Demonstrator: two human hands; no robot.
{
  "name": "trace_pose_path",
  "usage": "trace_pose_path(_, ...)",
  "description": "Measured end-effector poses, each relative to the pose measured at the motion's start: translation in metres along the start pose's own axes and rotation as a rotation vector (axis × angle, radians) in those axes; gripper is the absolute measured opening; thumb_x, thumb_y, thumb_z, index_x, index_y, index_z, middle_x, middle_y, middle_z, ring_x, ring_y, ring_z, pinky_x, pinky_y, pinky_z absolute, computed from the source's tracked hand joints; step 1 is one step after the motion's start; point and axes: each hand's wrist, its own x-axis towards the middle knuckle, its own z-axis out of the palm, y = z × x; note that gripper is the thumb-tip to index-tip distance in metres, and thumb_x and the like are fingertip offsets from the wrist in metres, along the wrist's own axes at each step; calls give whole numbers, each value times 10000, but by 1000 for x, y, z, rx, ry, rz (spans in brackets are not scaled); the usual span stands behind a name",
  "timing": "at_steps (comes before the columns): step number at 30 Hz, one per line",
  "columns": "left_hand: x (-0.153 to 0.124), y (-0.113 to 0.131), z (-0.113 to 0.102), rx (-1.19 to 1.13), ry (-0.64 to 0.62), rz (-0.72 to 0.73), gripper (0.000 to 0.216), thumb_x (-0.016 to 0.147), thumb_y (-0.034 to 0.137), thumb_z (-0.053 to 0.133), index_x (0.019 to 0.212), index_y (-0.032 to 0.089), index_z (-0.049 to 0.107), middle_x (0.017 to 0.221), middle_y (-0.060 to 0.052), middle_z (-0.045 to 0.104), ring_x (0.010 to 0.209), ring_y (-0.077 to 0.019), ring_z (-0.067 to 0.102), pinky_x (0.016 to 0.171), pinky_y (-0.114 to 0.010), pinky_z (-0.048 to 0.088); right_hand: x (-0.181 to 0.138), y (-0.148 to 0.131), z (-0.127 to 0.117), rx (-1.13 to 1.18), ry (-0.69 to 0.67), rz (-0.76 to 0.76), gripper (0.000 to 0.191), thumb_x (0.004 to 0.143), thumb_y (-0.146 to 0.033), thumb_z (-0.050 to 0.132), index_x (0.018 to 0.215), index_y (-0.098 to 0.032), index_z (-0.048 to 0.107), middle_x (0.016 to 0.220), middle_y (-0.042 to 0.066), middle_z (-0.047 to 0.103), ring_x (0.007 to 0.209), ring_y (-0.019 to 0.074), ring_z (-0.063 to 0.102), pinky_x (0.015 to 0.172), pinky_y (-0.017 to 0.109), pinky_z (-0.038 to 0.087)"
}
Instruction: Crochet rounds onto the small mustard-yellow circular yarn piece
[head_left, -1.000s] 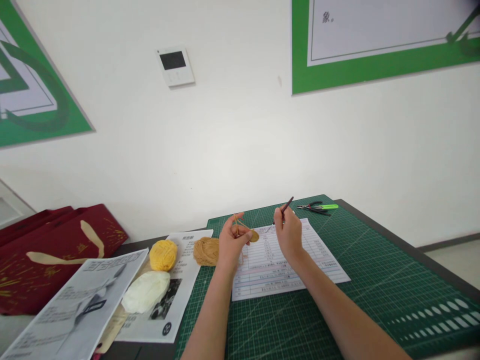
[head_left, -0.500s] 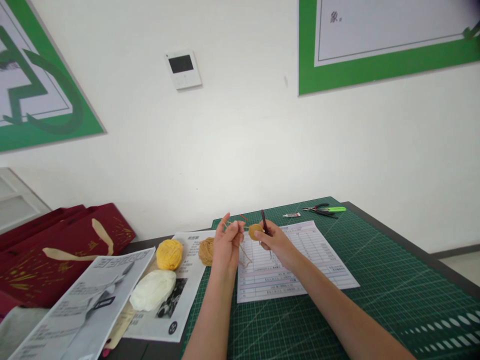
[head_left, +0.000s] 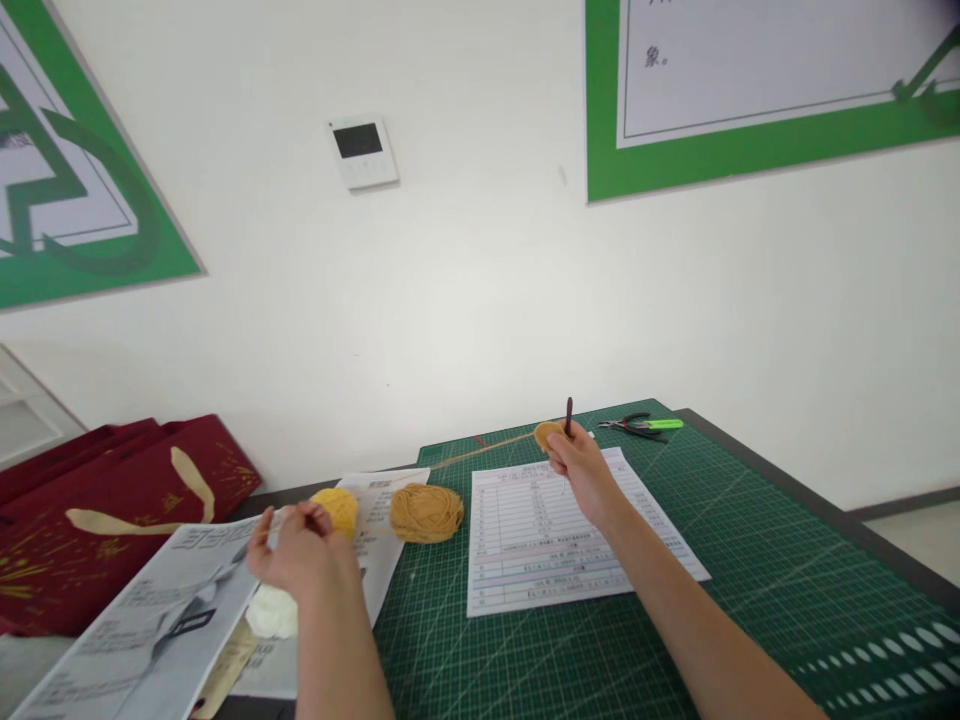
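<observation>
My right hand (head_left: 577, 468) is raised over the printed form (head_left: 559, 530) and is closed on a dark crochet hook (head_left: 568, 414) and a small round tan crochet piece (head_left: 547, 434). A tan yarn strand (head_left: 469, 453) runs taut from that piece leftward to my left hand (head_left: 296, 545), which is pulled out to the left with fingers pinched on the strand. The tan yarn ball (head_left: 426, 512) lies on the green cutting mat (head_left: 750, 560) between my hands. The yellow yarn ball (head_left: 339, 504) sits just behind my left hand.
A white yarn ball (head_left: 268, 612) lies on printed sheets (head_left: 142, 625) at the left. Dark red gift bags (head_left: 112, 500) sit at the far left. Pliers with a green handle (head_left: 643, 425) lie at the mat's far edge. The wall is close behind the table.
My left hand has swung far left, drawing the yarn strand out taut. My right hand has lifted up and to the right with the hook and the crochet piece.
</observation>
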Motion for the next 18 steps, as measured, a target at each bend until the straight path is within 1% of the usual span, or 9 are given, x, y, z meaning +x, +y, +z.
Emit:
trace_pose_path(1, 1, 4, 1, 20, -22, 2, 399, 957, 328, 643, 1326, 188, 588, 1327, -122, 614, 1083, -275, 654, 874, -484, 572, 0, 0, 0, -3, 3, -5, 302, 980, -347, 626, 1218, -161, 623, 1149, 77, 681, 920, 196, 694, 776, 379, 607)
trace_pose_path(3, -9, 5, 9, 70, -143, -22, 392, 961, 329, 638, 1322, 185, 589, 1312, -120, 621, 1062, -267, 660, 859, -473, 579, -2, 0, 3, -14, -5, -12, 296, 980, -347, 627, 1210, -160, 626, 1138, 75, 683, 908, 192, 694, 767, 373, 608)
trace_pose_path(5, -32, -2, 23, 134, -369, -107, 354, 955, 301, 651, 1283, 175, 608, 1239, -106, 651, 986, -240, 678, 805, -433, 594, -4, 1, 7, -33, -22, -19, 291, 980, -347, 626, 1202, -160, 629, 1133, 73, 685, 905, 191, 694, 765, 371, 607)
trace_pose_path(8, -82, -21, 45, 232, -820, -302, 267, 945, 273, 668, 1185, 154, 655, 1125, -83, 689, 884, -204, 690, 727, -375, 603, -8, 3, 12, -79, -47, -29, 284, 979, -345, 628, 1195, -160, 633, 1134, 73, 686, 911, 192, 695, 773, 375, 607)
trace_pose_path(10, -113, -34, 54, 274, -1025, -413, 259, 945, 274, 671, 1173, 152, 660, 1120, -83, 694, 876, -201, 694, 719, -371, 605, -9, 5, 13, -118, -61, -38, 273, 975, -334, 636, 1184, -159, 639, 1139, 73, 687, 925, 196, 694, 788, 382, 605)
trace_pose_path(11, -125, -39, 56, 287, -1084, -454, 270, 949, 284, 666, 1185, 153, 656, 1132, -86, 692, 887, -206, 696, 728, -378, 607, -9, 5, 13, -139, -67, -43, 265, 972, -327, 641, 1177, -159, 643, 1139, 72, 687, 933, 198, 694, 796, 386, 604)
trace_pose_path(14, -143, -50, 57, 300, -1137, -523, 292, 956, 298, 655, 1212, 158, 643, 1152, -91, 685, 903, -211, 695, 742, -388, 607, -8, 6, 12, -192, -70, -48, 254, 966, -316, 650, 1164, -157, 649, 1144, 72, 688, 952, 204, 692, 820, 399, 600)
trace_pose_path(16, -141, -54, 56, 302, -1108, -542, 285, 959, 304, 651, 1203, 157, 644, 1124, -85, 688, 870, -200, 693, 716, -371, 605, -6, 7, 10, -216, -58, -42, 265, 965, -318, 651, 1177, -159, 646, 1161, 75, 684, 969, 210, 690, 832, 408, 597)
trace_pose_path(18, -131, -55, 53, 292, -1041, -544, 277, 961, 315, 647, 1187, 154, 648, 1101, -80, 691, 849, -194, 691, 704, -363, 602, -5, 6, 8, -227, -44, -30, 280, 966, -323, 650, 1193, -160, 641, 1180, 79, 679, 985, 217, 689, 841, 416, 596)
